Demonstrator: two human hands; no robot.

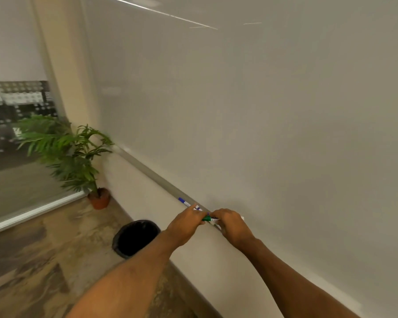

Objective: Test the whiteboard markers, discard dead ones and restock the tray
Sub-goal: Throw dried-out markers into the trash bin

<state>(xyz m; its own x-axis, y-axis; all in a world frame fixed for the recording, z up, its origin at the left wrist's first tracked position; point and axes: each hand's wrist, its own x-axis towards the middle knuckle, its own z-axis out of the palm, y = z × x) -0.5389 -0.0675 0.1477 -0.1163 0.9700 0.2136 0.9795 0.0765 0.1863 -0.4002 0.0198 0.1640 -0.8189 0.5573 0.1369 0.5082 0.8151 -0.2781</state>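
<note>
At tray [147, 171], green marker [207, 218] gripped: cap end pinched by left hand [186, 222], barrel enclosed by right hand [231, 226]. Blue marker [184, 201] laid just left.

Head cam, wide-angle: looks fwd/down along whiteboard [262, 111], hands close.

Readable text: none anywhere in view.
Green-capped white marker [210, 218]: dark label print, too blurred to read.
Blue-capped white marker [186, 202]: label too small to read.
</note>
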